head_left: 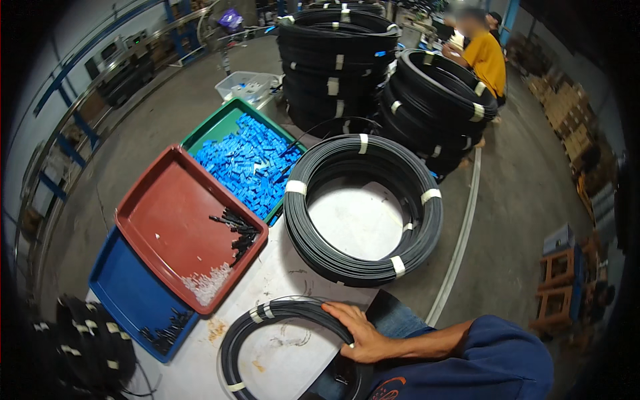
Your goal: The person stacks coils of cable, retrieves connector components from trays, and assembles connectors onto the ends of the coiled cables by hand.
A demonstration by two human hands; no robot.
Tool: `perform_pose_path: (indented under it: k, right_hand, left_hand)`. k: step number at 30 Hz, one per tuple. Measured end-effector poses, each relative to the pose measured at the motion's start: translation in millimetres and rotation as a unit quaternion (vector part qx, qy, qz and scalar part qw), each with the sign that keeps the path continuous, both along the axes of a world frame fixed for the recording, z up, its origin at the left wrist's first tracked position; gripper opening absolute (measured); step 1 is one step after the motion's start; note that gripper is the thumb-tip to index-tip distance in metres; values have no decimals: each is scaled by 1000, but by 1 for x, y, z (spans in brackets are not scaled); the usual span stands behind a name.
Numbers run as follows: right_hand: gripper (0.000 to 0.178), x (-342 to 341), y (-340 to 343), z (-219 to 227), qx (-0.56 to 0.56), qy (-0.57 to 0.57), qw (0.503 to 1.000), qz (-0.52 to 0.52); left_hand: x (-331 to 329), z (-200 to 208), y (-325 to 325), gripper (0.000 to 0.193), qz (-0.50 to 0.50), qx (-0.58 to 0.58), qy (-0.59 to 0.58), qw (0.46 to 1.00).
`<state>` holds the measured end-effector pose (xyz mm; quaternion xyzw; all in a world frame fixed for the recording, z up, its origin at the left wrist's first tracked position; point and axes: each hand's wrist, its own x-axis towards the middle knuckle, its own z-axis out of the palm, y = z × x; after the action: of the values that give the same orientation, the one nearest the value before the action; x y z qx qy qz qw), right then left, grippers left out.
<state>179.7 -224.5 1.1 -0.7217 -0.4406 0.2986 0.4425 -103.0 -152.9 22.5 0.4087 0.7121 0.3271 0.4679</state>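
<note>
A coil of thin black cable (pixel 231 343), bound with pale tape, lies at the near edge of the white table (pixel 267 283). My right hand (pixel 363 337) grips its right side, fingers over the top and thumb toward the inside. A loose strand arcs just above the coil's far side. Beyond it stands a larger stack of black cable coils (pixel 313 248), also banded with pale tape and apart from my hand. My left hand does not show.
Left of the stack, a green tray (pixel 212 119) holds blue pieces (pixel 243 163). A red tray (pixel 167 207), holding black parts (pixel 243 233) and clear bits (pixel 208 285), overlaps a blue tray (pixel 123 273). Tall coil stacks (pixel 337 80) rise behind; a person in yellow (pixel 487 60) is at far right.
</note>
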Motion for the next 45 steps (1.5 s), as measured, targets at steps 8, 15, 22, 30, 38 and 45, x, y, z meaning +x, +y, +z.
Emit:
perform_pose_path:
  k: [8, 15, 22, 30, 38, 45]
  right_hand:
    - [95, 2, -15, 135, 27, -1, 996, -80]
    - [86, 42, -28, 198, 100, -126, 927, -338]
    - [90, 137, -35, 166, 94, -138, 892, -420]
    - [96, 176, -27, 123, 18, -91, 879, -468]
    - [94, 187, -30, 118, 3, -82, 884, -460]
    - [96, 211, -25, 127, 67, 46, 884, -460]
  left_hand:
    - [21, 144, 48, 107, -122, 2, -33, 992]
    - [139, 161, 132, 90, -281, 148, -251, 914]
    - [288, 116, 163, 91, -367, 90, -347, 859]
    - [349, 54, 186, 90, -420, 124, -275, 856]
    - [363, 68, 183, 89, -440, 129, -269, 847]
    - [352, 38, 183, 114, -402, 120, -332, 845]
